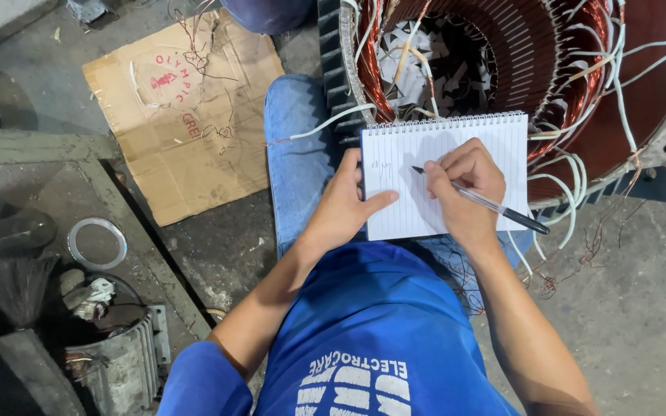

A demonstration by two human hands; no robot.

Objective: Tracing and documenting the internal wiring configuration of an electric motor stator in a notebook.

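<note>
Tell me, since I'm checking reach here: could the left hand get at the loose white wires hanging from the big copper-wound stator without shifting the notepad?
Probably not. The left hand steadies the white spiral-bound notepad, and that pad covers most wires, which hang to its right.

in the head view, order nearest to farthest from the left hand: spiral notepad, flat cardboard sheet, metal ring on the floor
1. White spiral-bound lined notepad: under the left hand, touching.
2. Flat brown cardboard sheet: upper left, on the floor.
3. Grey metal ring: far left.
</note>
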